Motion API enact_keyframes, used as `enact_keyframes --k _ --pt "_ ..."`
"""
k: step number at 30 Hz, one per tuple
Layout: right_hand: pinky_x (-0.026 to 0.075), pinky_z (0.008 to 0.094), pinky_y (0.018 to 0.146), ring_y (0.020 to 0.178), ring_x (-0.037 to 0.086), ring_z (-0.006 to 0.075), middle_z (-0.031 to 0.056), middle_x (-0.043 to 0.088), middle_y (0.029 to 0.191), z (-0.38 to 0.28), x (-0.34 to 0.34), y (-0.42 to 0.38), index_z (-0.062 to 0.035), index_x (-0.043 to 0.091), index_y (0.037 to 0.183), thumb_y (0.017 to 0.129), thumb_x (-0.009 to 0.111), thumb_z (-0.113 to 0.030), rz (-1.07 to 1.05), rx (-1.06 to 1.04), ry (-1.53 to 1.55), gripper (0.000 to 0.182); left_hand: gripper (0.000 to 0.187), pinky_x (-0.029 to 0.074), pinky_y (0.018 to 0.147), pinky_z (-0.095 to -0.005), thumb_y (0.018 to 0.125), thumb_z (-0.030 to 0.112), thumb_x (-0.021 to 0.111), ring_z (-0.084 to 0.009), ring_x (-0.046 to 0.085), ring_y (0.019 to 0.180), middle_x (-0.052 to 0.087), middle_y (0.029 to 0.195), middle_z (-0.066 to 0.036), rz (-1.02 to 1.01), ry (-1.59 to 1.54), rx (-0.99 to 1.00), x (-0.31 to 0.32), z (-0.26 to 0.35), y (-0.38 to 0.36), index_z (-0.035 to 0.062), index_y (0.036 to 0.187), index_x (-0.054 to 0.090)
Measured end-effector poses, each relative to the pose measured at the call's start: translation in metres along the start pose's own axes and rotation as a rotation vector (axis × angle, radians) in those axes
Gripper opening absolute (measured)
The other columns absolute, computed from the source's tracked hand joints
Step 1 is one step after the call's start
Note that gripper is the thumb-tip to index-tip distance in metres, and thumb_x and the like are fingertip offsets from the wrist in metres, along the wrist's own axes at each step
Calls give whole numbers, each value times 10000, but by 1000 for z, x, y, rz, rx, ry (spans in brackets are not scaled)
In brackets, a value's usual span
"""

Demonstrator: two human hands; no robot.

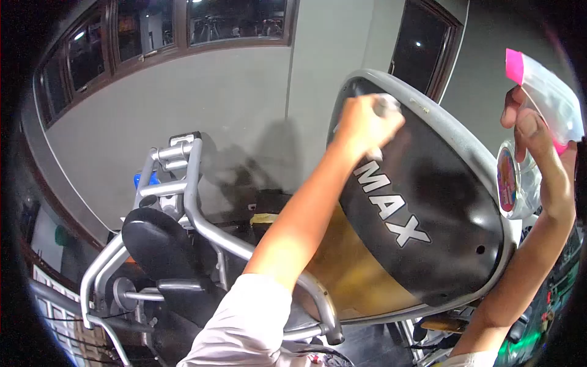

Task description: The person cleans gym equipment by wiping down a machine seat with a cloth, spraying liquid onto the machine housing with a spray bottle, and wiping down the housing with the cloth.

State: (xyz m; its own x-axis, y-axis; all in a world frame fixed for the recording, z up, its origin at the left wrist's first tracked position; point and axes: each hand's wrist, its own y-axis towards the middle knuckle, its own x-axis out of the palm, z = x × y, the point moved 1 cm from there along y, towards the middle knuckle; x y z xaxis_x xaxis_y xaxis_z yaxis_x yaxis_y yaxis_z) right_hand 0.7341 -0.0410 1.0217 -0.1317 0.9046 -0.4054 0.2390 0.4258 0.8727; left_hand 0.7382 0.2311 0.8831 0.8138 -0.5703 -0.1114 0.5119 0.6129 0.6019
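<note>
My left hand (361,125) is closed around a crumpled pale cloth (387,105) and presses it to the upper part of a dark panel (446,183). Large white letters reading "MAX" (391,205) run down that panel, and a gold band (351,269) crosses its lower left. On the right, my right hand (538,137) grips a clear spray bottle (529,183) by the neck. The bottle has a translucent trigger head with a pink nozzle (514,66) and a round coloured label. Part of the cloth is hidden by my left fingers.
A grey metal frame (211,229) borders the panel. To the left stands a gym machine with silver tubes and a black padded seat (153,241). Behind are a grey wall (244,92) and dark-framed windows (235,21).
</note>
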Motion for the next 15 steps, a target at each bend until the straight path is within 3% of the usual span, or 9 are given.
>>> enact_keyframes --k 2,4,5,6,9,10,11,14,15 --pt "437 242 608 731 614 104 71 723 895 0 -7 3 51 733 1088 835 806 -381 -26 28 -4 506 341 535 572 -361 811 338 776 -155 676 605 698 660 -67 151 75 -122 -16 -42 23 14 728 708" --pt "432 240 601 736 615 101 70 720 902 4 -12 6 49 733 1101 845 793 -404 -14 23 -41 524 472 490 531 -372 827 422 791 -145 606 536 636 577 -72 249 -40 -77 -24 -87 5 13 639 650" --pt "430 238 597 739 615 100 69 719 905 7 -15 7 47 733 1108 850 787 -416 -7 21 -60 533 479 469 523 -384 835 424 795 -132 574 539 626 588 -63 264 178 -106 -29 -114 -8 14 646 637" --pt "428 238 591 736 613 99 69 719 907 12 -18 8 44 734 1112 858 777 -425 17 12 -76 534 424 469 547 -384 843 389 797 -120 574 568 627 603 -56 287 56 56 -28 -118 -33 17 702 650" --pt "433 242 609 748 610 99 64 708 915 14 -12 7 37 719 1117 843 795 -410 4 -11 -64 530 158 521 707 -282 809 151 722 -113 639 744 700 799 -43 46 -100 -134 -32 -86 -105 19 887 685" --pt "435 243 615 752 609 99 63 704 917 15 -10 8 35 715 1119 839 801 -406 -6 -17 -60 529 169 531 666 -340 746 124 746 -184 664 705 681 771 -85 6 -65 126 -31 -79 -122 38 884 703" --pt "437 244 621 756 608 99 61 701 919 16 -9 8 33 710 1121 834 807 -401 -12 -26 -54 529 234 528 709 -316 702 93 736 -197 670 752 679 813 -106 -42 19 302 -30 -58 -134 -8 904 677" --pt "442 248 638 767 606 100 56 690 926 17 -10 6 26 695 1127 819 825 -387 -35 -31 -57 531 492 569 748 -413 629 234 894 -320 683 816 673 940 -152 -111 61 753 -3 -31 -156 18 1022 691" --pt "444 249 644 771 605 100 54 686 929 19 -13 6 24 691 1128 814 831 -382 -39 -32 -68 532 485 572 754 -422 617 227 895 -331 689 825 680 946 -140 -164 105 756 3 -10 -154 33 1015 698"
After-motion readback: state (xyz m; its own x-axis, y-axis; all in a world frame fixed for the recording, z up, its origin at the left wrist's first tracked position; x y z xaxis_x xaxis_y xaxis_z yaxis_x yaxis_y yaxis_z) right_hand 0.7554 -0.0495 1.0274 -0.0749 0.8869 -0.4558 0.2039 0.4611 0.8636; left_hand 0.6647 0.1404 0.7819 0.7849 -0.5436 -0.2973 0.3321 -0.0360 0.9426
